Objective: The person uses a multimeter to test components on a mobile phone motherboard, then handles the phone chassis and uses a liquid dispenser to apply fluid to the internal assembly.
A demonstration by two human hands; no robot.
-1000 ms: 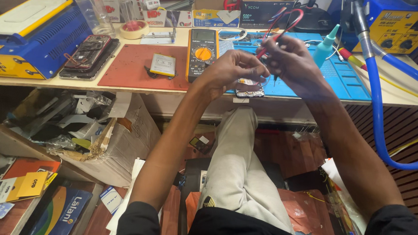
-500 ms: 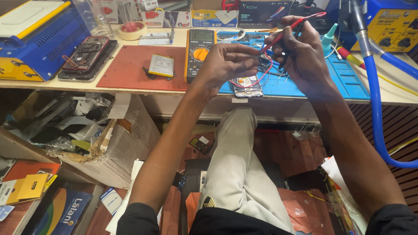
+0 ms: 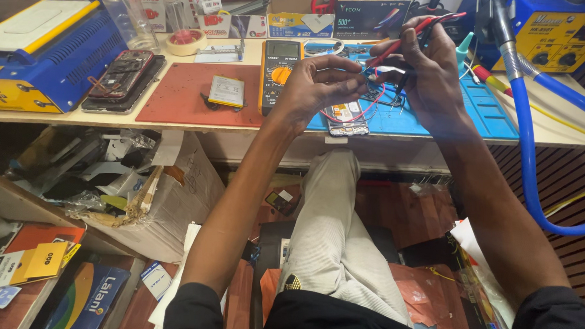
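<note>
My right hand is raised over the blue work mat and grips a red probe and a black probe together. Their leads run up past my fingers. My left hand is curled just left of it, fingertips pinching the red probe's tip end. Under both hands an opened phone lies at the mat's near edge, with thin red wire looping over it. A yellow and grey multimeter lies beside my left wrist.
A flat battery rests on a red mat. Left of it lie a dismantled phone and a blue and yellow machine. A thick blue hose hangs at the right. Boxes and papers crowd the floor below the bench.
Both hands have risen from the phone at the bench edge and drawn slightly apart. The red and black probes now stick out from my right hand.
</note>
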